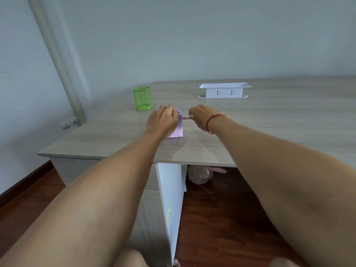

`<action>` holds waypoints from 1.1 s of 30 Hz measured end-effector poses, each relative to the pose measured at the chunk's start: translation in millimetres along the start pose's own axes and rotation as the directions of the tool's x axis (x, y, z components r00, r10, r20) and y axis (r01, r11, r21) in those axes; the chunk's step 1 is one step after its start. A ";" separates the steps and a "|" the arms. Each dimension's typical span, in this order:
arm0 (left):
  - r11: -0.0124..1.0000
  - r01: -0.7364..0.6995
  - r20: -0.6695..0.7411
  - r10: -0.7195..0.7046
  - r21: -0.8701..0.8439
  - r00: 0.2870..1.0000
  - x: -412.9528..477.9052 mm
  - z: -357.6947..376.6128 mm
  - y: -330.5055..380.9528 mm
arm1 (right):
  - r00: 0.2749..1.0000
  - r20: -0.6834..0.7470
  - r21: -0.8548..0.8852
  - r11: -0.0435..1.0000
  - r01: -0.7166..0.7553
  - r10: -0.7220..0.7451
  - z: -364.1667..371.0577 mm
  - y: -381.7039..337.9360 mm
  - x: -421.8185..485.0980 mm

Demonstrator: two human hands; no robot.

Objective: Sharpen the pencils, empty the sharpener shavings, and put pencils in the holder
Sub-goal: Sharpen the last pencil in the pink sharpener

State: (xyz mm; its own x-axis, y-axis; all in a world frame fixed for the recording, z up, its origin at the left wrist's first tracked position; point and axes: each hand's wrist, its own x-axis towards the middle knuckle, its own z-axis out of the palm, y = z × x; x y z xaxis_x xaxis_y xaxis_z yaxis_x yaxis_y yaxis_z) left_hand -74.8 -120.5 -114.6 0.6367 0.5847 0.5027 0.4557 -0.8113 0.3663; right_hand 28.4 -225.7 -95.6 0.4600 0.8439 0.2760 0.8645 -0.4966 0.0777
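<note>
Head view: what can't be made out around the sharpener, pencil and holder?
- Sharpener: head view, mostly covered by the left hand.
- Pencil: head view, one end hidden in the sharpener, the other in the right hand.
- Holder: head view, contents unclear, screened by its mesh walls.

Pale grey-blue walls (192,35), light wood-grain desk (269,122) w/ white socket box (224,91), dark red wood floor (221,218).
</note>
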 end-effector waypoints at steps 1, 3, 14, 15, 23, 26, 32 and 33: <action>1.000 -0.007 -0.006 0.007 -0.011 1.000 -1.0 -5.4 -0.7 | 1.000 0.001 0.013 1.000 0.002 -0.002 -2.5 -4.4 -1.5; 0.999 0.012 -0.030 -0.014 -0.051 0.999 -3.6 -15.7 -5.7 | 1.000 -0.002 0.039 0.999 0.013 -0.012 -9.3 -15.9 -4.2; 0.993 0.076 0.283 -0.097 0.085 0.954 -20.5 -8.5 -54.7 | 0.988 0.081 0.074 0.989 0.128 -0.134 -16.8 -62.6 0.6; 0.993 0.055 0.281 -0.083 0.105 0.956 -19.1 -7.6 -56.8 | 0.990 0.075 0.070 0.991 0.113 -0.119 -16.0 -64.7 2.5; 0.952 -0.102 0.266 0.023 0.290 0.964 -5.8 6.1 -70.7 | 0.999 0.027 0.096 0.995 0.037 -0.040 -7.2 -73.5 20.7; 0.902 -0.186 0.280 0.076 0.390 0.957 -5.5 4.4 -71.7 | 0.999 -0.002 0.101 0.994 0.050 -0.050 -4.8 -72.1 22.5; 0.836 -0.327 0.349 0.176 0.442 0.921 9.2 -12.7 -72.2 | 0.999 -0.025 0.105 0.993 0.050 -0.048 -3.2 -74.3 21.4; 0.816 -0.354 0.355 0.198 0.457 0.914 12.7 -16.4 -69.9 | 0.999 -0.026 0.113 0.992 0.048 -0.045 -2.9 -72.6 21.1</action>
State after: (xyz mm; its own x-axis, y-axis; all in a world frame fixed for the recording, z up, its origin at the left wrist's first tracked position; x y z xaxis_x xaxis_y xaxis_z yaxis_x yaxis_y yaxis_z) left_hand -108.8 -56.3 -121.0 0.8927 0.3718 0.2545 0.4303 -0.8711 -0.2368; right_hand -25.2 -172.5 -92.7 0.4149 0.8600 0.2972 0.9029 -0.4294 -0.0179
